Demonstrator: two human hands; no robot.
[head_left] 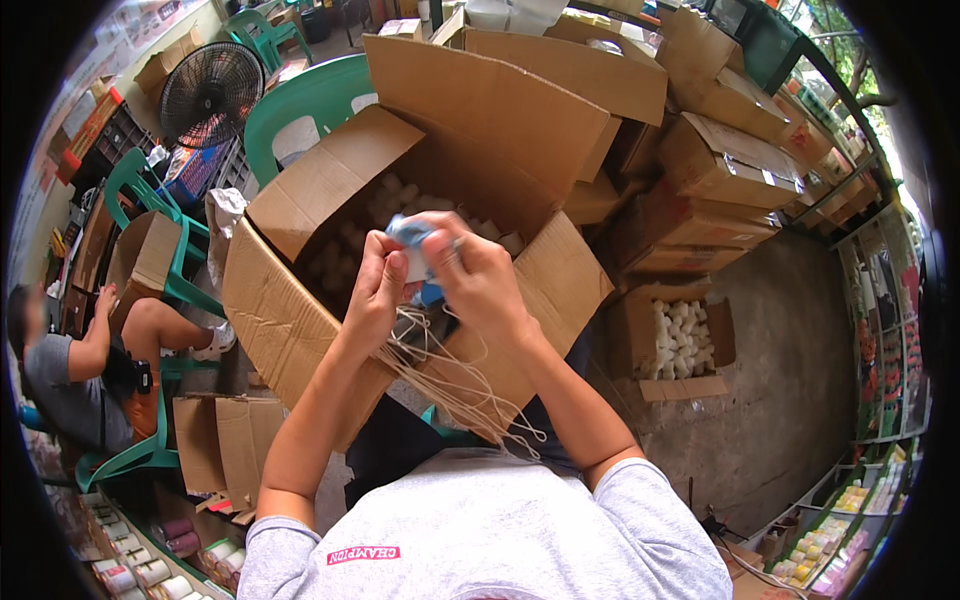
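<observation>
- Small blue-and-white piece [412, 235]: located between both hands, above the opening of the large cardboard carton [480, 125]. Motion blur hides its exact form.
- Left hand [376, 285]: closed, fingers curled, gripping the piece from the left with the thumb on the near side.
- Right hand [478, 270]: closed, gripping the piece from the right with bent fingers; partly blurred.
- Cream strings [455, 378]: hang in a loose bundle below the hands and drape over the carton's near side toward the wearer. Whether they are attached to the piece cannot be told.
- Large cardboard carton: stands directly in front of the wearer, flaps spread. White rounded pieces [392, 195] lie inside.
- Small cardboard carton [685, 389]: rests on the floor to the right, open, filled with white knobbed pieces [682, 338].
- Stacked cartons [705, 215]: positioned beyond the small carton, on the right.
- Green plastic chair [268, 125]: stands behind the large carton, to the left.
- Black fan [212, 95]: positioned at upper left.
- Co-worker [75, 375]: sits at far left, beside another open box [150, 258].
</observation>
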